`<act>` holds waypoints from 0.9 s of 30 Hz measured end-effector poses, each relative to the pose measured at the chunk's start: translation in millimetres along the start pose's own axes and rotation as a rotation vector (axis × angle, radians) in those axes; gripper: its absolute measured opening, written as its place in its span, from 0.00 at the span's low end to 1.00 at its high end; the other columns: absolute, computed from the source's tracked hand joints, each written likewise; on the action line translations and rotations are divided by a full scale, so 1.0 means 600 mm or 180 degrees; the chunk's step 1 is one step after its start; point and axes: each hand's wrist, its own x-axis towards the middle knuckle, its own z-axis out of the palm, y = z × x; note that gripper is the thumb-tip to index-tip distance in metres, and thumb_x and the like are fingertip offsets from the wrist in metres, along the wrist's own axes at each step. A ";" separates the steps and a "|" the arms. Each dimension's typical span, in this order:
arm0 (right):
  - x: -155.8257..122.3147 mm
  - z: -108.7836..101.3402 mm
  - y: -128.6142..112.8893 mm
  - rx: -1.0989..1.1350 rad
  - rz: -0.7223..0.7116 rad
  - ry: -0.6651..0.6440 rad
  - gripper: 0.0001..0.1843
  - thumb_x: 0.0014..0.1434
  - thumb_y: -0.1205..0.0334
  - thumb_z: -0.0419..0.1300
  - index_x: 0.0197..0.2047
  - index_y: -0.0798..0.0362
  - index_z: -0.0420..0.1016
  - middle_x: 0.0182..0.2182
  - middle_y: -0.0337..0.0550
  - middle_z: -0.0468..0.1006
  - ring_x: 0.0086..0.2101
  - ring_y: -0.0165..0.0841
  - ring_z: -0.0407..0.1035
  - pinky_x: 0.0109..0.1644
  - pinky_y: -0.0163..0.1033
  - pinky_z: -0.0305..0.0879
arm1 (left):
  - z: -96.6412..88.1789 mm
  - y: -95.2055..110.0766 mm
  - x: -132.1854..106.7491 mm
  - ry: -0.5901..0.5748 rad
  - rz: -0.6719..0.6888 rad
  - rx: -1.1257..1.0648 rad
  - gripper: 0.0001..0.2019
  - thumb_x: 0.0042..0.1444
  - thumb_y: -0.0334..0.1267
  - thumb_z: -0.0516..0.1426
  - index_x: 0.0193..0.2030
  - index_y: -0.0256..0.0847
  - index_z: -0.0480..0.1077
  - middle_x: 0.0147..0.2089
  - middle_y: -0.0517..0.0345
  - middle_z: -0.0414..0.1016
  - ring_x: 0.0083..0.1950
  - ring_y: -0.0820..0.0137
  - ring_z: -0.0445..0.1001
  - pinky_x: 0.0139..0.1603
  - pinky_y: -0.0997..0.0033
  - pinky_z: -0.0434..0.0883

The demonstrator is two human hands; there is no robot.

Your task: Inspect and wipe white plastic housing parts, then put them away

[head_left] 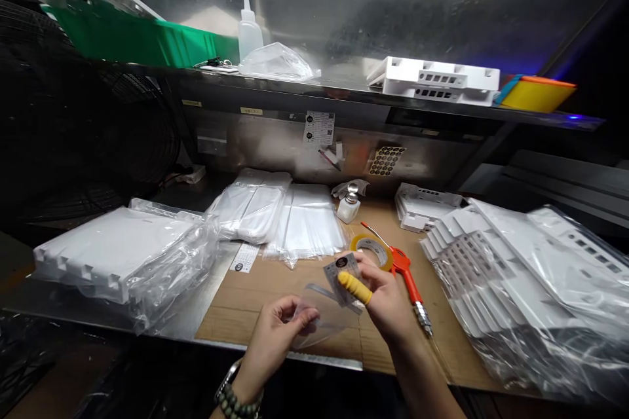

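**One label [337, 266] and one clear bag [329, 321] in hand**

My left grip [273, 332] pinches the thin, filmy bag between thumb and finger, above brown cardboard [246, 311] on the metal counter [194, 308]. My right grip [386, 298] pinches the grey label, yellow-sheathed thumb on top; it bears a black circle, its print too small to read. Farther off lie two stacks of clear bags [253, 206], one ring of yellow tape [384, 256] and one red air gun [407, 275].

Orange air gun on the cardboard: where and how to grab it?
Probably by its orange handle, just beyond the metal coupling, from above and right: slim, straight, with bare cardboard that side; tape roll and right hand crowd its left.
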 end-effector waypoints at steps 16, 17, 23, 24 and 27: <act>-0.019 -0.008 0.021 -0.1545 0.0370 -0.1523 0.20 0.69 0.46 0.56 0.36 0.49 0.81 0.46 0.45 0.74 0.51 0.40 0.68 0.58 0.46 0.63 | 0.012 -0.007 -0.001 -0.0055 -0.0189 -0.0077 0.27 0.51 0.62 0.67 0.42 0.37 0.83 0.38 0.48 0.85 0.34 0.60 0.82 0.37 0.63 0.80; -0.016 -0.010 0.021 -0.1556 0.0430 -0.1629 0.21 0.70 0.45 0.53 0.37 0.49 0.81 0.45 0.45 0.75 0.50 0.40 0.69 0.58 0.46 0.63 | 0.012 -0.009 -0.002 -0.0060 -0.0225 -0.0093 0.28 0.52 0.63 0.66 0.43 0.37 0.83 0.38 0.48 0.85 0.35 0.58 0.82 0.37 0.62 0.80; -0.004 -0.029 0.023 -0.1592 0.0427 -0.1398 0.19 0.71 0.46 0.53 0.46 0.48 0.79 0.54 0.47 0.72 0.57 0.42 0.66 0.65 0.47 0.58 | -0.003 -0.010 -0.001 0.0004 -0.0490 -0.0338 0.33 0.51 0.66 0.65 0.47 0.36 0.82 0.44 0.45 0.86 0.39 0.54 0.84 0.39 0.58 0.81; -0.003 -0.030 0.021 -0.1603 0.0420 -0.1403 0.18 0.70 0.46 0.55 0.46 0.48 0.80 0.55 0.47 0.72 0.58 0.42 0.66 0.66 0.47 0.58 | -0.004 -0.009 -0.001 0.0001 -0.0512 -0.0385 0.33 0.51 0.66 0.65 0.48 0.36 0.82 0.45 0.45 0.86 0.40 0.54 0.84 0.40 0.57 0.81; 0.002 -0.026 0.013 -0.1673 0.0446 -0.1570 0.16 0.66 0.45 0.61 0.43 0.46 0.82 0.58 0.46 0.71 0.59 0.44 0.66 0.67 0.49 0.58 | -0.002 -0.006 -0.001 -0.0096 -0.0495 -0.0515 0.31 0.55 0.63 0.63 0.52 0.37 0.81 0.48 0.43 0.85 0.47 0.52 0.82 0.47 0.55 0.80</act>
